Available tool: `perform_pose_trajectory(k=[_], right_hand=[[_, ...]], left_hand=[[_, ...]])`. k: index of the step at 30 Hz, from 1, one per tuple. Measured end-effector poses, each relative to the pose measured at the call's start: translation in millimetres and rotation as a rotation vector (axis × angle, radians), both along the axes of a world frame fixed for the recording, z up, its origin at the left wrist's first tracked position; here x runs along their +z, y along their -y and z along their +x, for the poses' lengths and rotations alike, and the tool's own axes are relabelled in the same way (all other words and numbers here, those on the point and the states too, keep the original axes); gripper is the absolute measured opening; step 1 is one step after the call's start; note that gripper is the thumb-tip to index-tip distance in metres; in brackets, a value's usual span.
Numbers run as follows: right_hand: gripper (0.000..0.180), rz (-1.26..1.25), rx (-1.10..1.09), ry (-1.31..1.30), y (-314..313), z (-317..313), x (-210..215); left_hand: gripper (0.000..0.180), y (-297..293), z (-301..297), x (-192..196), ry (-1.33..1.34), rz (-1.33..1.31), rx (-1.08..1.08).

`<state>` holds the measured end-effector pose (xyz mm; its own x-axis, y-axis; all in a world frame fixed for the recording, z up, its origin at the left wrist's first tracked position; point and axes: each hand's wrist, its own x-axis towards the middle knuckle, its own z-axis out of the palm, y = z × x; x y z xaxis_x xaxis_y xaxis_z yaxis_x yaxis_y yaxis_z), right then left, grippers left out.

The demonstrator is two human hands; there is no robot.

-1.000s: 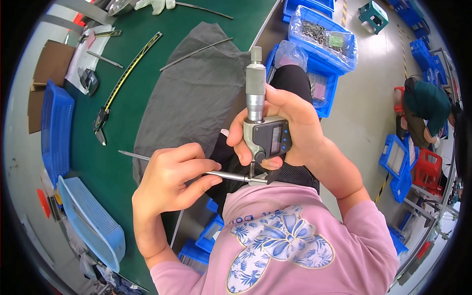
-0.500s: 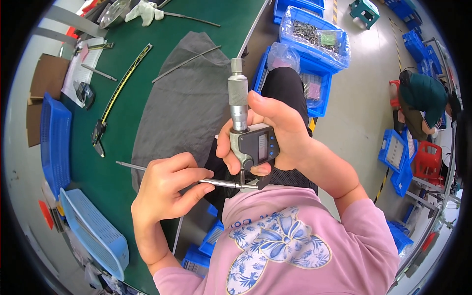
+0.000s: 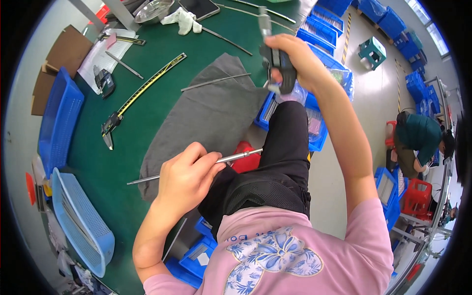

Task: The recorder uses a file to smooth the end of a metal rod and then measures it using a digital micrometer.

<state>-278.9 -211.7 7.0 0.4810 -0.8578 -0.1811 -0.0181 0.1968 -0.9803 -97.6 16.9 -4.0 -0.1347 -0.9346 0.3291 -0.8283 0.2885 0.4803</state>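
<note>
Since half a second ago the micrometer (image 3: 276,64) has been carried by the right hand (image 3: 295,56) to upper centre, fingers closed around it; the rod (image 3: 236,157), pinched in the left hand (image 3: 184,179), lies left-to-right at centre, well apart, above the desk (image 3: 142,118).

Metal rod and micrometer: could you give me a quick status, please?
Left hand grips metal rod. Right hand holds micrometer, apart from rod. Nothing between them.

Bright even indoor light, soft shadows, sharp centre, strong fisheye bending, black vignette at the rim
</note>
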Motion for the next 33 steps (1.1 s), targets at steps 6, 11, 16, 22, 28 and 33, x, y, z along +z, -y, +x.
perform_pose_trajectory(k=[6,11,16,22,28,33], right_hand=[[0.035,-0.202,-0.032,-0.384,78.9,32.5,-15.1],[0.052,-0.444,-0.021,-0.628,103.5,47.5,-17.5],[0.047,-0.759,-0.214,-0.803,109.5,62.5,-31.3],[0.048,-1.011,-0.194,-0.878,120.1,56.7,-43.4],[0.009,-1.435,0.311,-0.376,33.9,49.7,-27.0],[0.006,-1.526,0.317,-0.539,-10.7,48.5,-27.9]], left_hand=[[0.016,17.5,-7.4,-8.6,0.184,-0.159,0.080],[0.020,24.0,-6.7,-18.4,0.091,-0.151,0.150],[0.015,32.1,-3.9,-19.9,0.068,-0.145,0.147],[0.013,34.6,-5.3,-17.8,-0.006,-0.047,0.160],[0.013,33.8,-6.1,-12.5,-0.020,0.020,0.177],[0.012,45.4,-17.1,-15.0,-0.050,-0.062,0.100]])
